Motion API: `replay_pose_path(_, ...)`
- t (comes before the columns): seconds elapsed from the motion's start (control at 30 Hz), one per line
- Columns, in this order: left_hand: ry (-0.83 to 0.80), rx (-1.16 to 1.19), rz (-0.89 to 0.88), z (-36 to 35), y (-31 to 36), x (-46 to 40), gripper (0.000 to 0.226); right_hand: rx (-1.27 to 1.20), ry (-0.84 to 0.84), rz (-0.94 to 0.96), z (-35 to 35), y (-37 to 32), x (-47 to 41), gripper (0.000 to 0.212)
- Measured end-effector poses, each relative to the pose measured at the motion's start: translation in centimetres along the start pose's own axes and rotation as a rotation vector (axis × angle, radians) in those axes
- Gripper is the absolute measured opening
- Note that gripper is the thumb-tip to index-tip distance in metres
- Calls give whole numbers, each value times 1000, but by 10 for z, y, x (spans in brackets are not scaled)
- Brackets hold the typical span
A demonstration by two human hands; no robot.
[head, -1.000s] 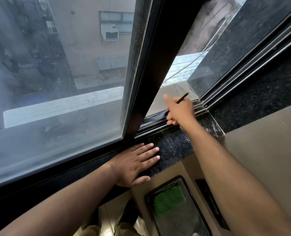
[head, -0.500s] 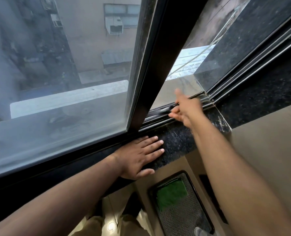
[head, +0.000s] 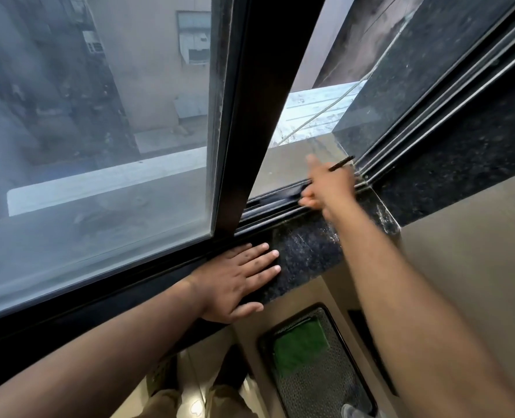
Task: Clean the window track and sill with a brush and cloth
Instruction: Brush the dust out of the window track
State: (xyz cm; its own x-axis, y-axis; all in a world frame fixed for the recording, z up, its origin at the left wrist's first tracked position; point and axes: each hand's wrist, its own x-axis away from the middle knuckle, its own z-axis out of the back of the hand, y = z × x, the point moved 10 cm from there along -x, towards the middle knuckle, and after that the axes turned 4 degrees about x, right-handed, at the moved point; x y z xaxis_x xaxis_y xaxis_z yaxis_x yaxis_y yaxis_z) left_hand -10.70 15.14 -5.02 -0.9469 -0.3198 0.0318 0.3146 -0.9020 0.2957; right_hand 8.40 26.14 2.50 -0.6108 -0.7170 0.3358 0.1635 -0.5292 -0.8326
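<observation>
Head view, looking down at a sliding window from inside. At left, the glass pane (head: 99,146) shows a neighbouring building and a pale ledge outside; its dark vertical frame (head: 268,95) meets the window track (head: 274,206) below. The left hand (head: 238,282) lies palm-down on the dark speckled stone sill (head: 307,251), its fingers (head: 265,260) straight and slightly spread, holding nothing, their tips pointing toward the right. Right of the frame the window stands open, and the track's parallel rails run toward the corner where they join the side rails (head: 431,116) of the jamb. The right hand (head: 328,188), blurred by motion, sits over the track near that corner; its fingers are closed around a thin dark brush (head: 342,163), the index finger extended outward, and the handle's end projects up and to the right above the knuckles. The brush's working end is hidden behind the hand, so contact with the track cannot be told. Below the sill, against the beige wall (head: 467,267), a dark tray (head: 352,381) with a patterned bottom holds a green cloth (head: 298,345) lying flat at its nearer end, well apart from both hands.
</observation>
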Motion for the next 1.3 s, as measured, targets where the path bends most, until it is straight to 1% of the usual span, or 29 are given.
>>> replay_pose_path(0.1,-5,-7,-6,1,1,0,73,418,339,241,82,-52,-39,42)
replay_pose_path(0.2,-5,-8,7,-1,-1,-1,73,508,433,301,123,-70,-56,50)
replay_pose_path(0.23,-6,-2,7,-1,-1,-1,73,588,405,332,117,-71,-55,51)
replay_pose_path(0.27,-10,4,4,-2,-1,-1,73,633,308,360,101,-66,-54,49)
replay_pose_path(0.33,-10,6,6,-2,-1,0,73,541,-67,260,55,-40,-47,39)
replay_pose_path(0.4,-1,11,12,-1,-2,-1,73,236,-390,152,22,-38,-33,38)
replay_pose_path(0.43,-1,15,9,-1,-2,-2,73,93,-422,150,21,-49,-33,39)
replay_pose_path(0.5,-3,8,8,-1,-2,-2,73,-5,-204,217,48,-69,-43,38)
replay_pose_path(0.53,1,4,11,-1,-1,-1,73,123,22,265,73,-68,-48,38)
replay_pose_path(0.57,2,6,12,0,-1,-1,73,394,229,297,91,-63,-48,41)
replay_pose_path(0.6,2,8,10,0,-1,-1,73,658,304,341,87,-59,-45,42)
replay_pose_path(0.63,-1,8,10,0,-1,-1,73,811,202,380,66,-52,-40,44)
replay_pose_path(0.67,1,7,11,-1,-2,-1,73,817,2,377,42,-42,-39,44)
replay_pose_path(0.73,7,9,11,0,-1,-1,73,551,-362,264,9,-37,-28,42)
replay_pose_path(0.77,3,13,8,1,-1,-1,74,392,-402,225,7,-45,-27,40)
replay_pose_path(0.8,-2,17,5,0,-1,-1,74,300,-323,227,17,-54,-35,40)
replay_pose_path(0.83,4,17,8,0,-1,-2,74,312,-136,250,40,-61,-43,42)
replay_pose_path(0.87,11,17,10,1,-1,-2,74,458,143,286,70,-63,-46,45)
replay_pose_path(0.9,10,21,9,1,0,-2,74,653,330,305,86,-59,-41,47)
replay_pose_path(0.93,5,26,7,1,0,-2,74,753,348,337,80,-53,-38,46)
replay_pose_path(0.97,3,26,7,1,-1,-2,74,757,197,347,61,-43,-35,45)
replay_pose_path(1.03,12,15,8,2,-1,-2,74,559,-195,239,24,-27,-30,41)
replay_pose_path(1.07,11,13,8,2,-1,-2,74,417,-263,176,23,-29,-31,40)
replay_pose_path(1.1,4,13,6,1,-1,-2,74,308,-223,155,32,-35,-36,40)
replay_pose_path(1.13,-3,12,6,0,-1,-2,74,251,-83,167,53,-40,-44,40)
replay_pose_path(1.2,3,4,12,0,-1,-2,74,394,344,189,103,-39,-43,43)
replay_pose_path(1.23,3,7,10,0,-1,-2,74,451,398,200,107,-31,-39,43)
replay_pose_path(1.27,2,10,6,0,-1,-2,74,437,311,202,95,-21,-40,40)
replay_pose_path(1.3,4,8,5,0,-1,-2,74,396,117,168,76,-8,-42,38)
